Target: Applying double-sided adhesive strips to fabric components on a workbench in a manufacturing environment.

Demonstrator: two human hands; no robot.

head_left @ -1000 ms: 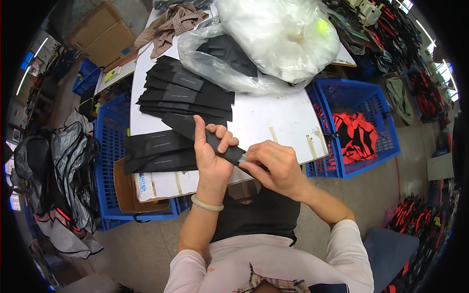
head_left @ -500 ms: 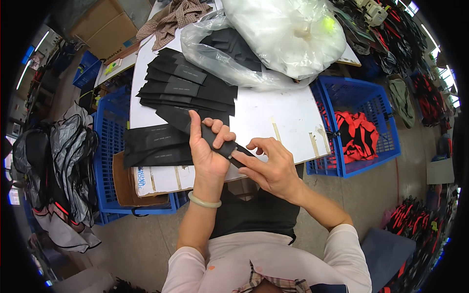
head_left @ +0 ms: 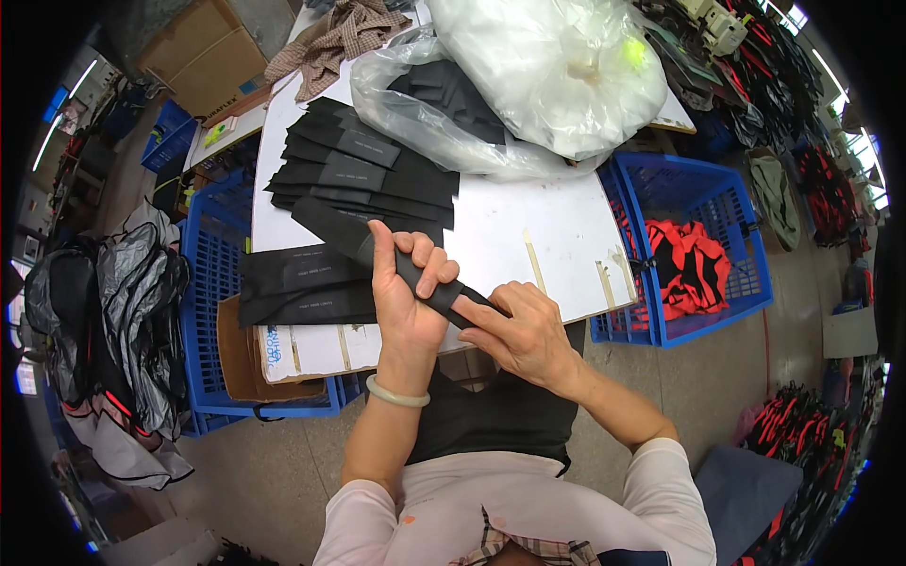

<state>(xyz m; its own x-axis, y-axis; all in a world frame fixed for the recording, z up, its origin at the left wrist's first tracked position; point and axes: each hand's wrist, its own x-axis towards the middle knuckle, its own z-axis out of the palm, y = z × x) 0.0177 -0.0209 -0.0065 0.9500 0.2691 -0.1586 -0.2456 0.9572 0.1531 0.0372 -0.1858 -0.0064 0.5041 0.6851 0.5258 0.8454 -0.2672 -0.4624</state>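
Note:
My left hand [head_left: 404, 292] is wrapped around a long black fabric strip [head_left: 337, 229], its fingers curled over the strip's middle. My right hand [head_left: 525, 332] pinches the strip's near end just to the right of the left hand. The strip's far end lies across a fanned pile of similar black strips [head_left: 359, 174] on the white table [head_left: 528, 226]. Two more black strips [head_left: 297, 288] lie flat at the table's left edge, beside my left hand.
A clear plastic bag with black pieces [head_left: 444, 104] and a large white bag [head_left: 557, 66] sit at the back of the table. Blue crates stand left [head_left: 203, 283] and right [head_left: 698, 255], the right one holding red items. A cardboard box [head_left: 241, 358] is under the table edge.
Both hands have stayed on the strip; the left fingers have closed further around it and the right hand has shifted slightly along the near end.

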